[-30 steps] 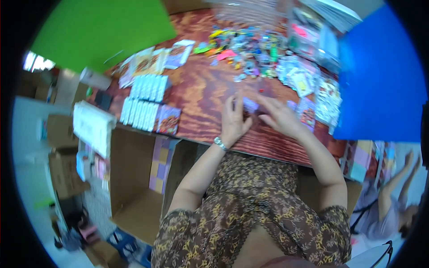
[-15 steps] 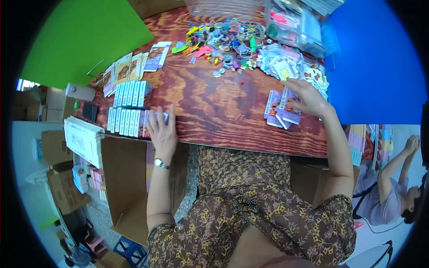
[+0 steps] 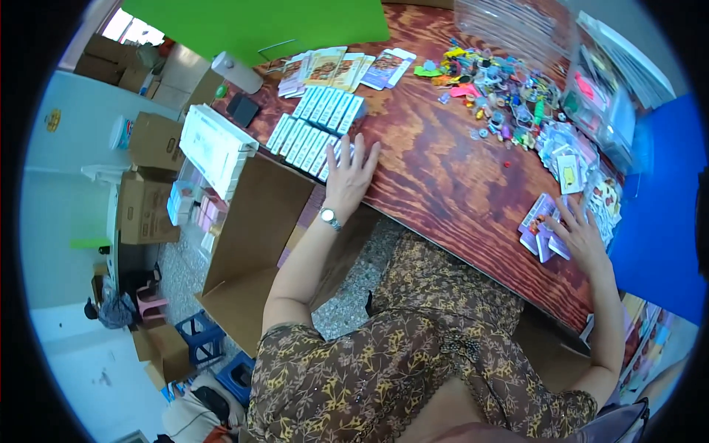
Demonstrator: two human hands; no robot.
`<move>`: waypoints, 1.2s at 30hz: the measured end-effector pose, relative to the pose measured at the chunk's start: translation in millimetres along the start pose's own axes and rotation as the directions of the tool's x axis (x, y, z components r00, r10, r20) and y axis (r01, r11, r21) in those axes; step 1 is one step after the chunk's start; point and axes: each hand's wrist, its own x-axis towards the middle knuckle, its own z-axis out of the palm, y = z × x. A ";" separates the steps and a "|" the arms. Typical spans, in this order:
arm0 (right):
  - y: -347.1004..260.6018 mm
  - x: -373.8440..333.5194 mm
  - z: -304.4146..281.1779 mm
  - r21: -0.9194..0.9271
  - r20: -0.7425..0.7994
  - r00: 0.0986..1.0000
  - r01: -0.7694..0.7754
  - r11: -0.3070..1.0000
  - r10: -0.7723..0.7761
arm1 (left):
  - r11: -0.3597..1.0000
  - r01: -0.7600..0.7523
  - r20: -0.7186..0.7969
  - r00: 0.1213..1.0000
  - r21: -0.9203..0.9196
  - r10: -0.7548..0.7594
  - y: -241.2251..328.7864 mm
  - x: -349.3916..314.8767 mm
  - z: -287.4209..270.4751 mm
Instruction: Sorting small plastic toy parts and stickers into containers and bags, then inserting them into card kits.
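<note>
My left hand [image 3: 350,179] rests with its fingers stretched out against the near end of two rows of small upright boxes [image 3: 304,148]. The boxes stand side by side with their white and teal narrow sides facing up. At the right, my right hand [image 3: 579,235] lies over a few purple flat boxes [image 3: 538,212] with its fingers spread. Its fingers touch them and cover part of them. Just beyond it is a heap of small printed cards [image 3: 569,148], one with a yellow figure.
Colourful small trinkets [image 3: 509,92] lie heaped at the back. Flat yellow and purple cartons [image 3: 336,70] fan out behind the box rows. A dark phone [image 3: 243,110] and a white bottle [image 3: 236,72] are at the left. Clear plastic bins [image 3: 602,103] stand at the back right, by a blue panel [image 3: 661,207].
The view has swung to the left, so the table appears tilted and shifted right. My right hand has come down from beside the cards onto the purple boxes. My left hand stays at the box rows.
</note>
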 end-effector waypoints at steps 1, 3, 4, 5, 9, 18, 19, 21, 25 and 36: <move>1.8 0.6 0.7 -0.003 -0.006 1.000 0.016 1.000 -0.016 | 1.000 -0.007 -0.036 0.999 0.015 0.007 -1.2 -0.2 -2.2; 3.1 1.6 -4.4 -0.002 -0.003 1.000 0.017 1.000 -0.017 | 0.999 0.021 0.017 1.000 0.024 -0.021 -1.2 0.0 -5.2; 3.8 -0.7 -12.9 -0.010 -0.032 0.999 0.002 1.000 -0.003 | 0.999 0.035 0.034 0.999 0.001 -0.035 0.8 3.2 -1.3; 6.5 -2.2 -21.0 -0.020 -0.057 0.998 -0.017 1.000 0.016 | 0.999 0.045 0.050 0.998 -0.027 -0.044 -1.7 2.0 3.0; 28.3 12.4 -40.3 0.286 -0.244 0.969 0.040 0.957 0.032 | 0.988 0.117 0.188 0.977 -0.098 -0.097 -8.2 10.9 -52.3; -43.4 69.4 -56.7 0.953 -0.302 0.904 0.277 0.122 0.303 | 0.406 -0.249 -0.267 0.964 -0.879 0.013 146.8 65.2 -105.2; -53.6 78.2 -51.0 0.952 -0.305 0.899 0.278 0.129 0.313 | 0.403 -0.261 -0.278 0.960 -0.877 0.017 163.9 68.9 -102.1; -69.6 93.8 -39.2 0.899 -0.405 0.867 0.319 0.301 0.291 | 0.259 -0.128 -0.152 0.986 -0.957 -0.073 188.7 70.0 -89.4; -58.9 100.1 -30.2 0.815 -0.509 0.824 0.370 0.445 0.248 | 0.111 0.060 0.048 0.993 -0.992 -0.107 192.6 71.2 -65.2; 94.6 116.6 31.8 0.233 -0.049 0.934 -0.333 0.914 0.353 | 0.045 0.038 0.028 0.976 -0.998 -0.218 198.1 71.6 -24.4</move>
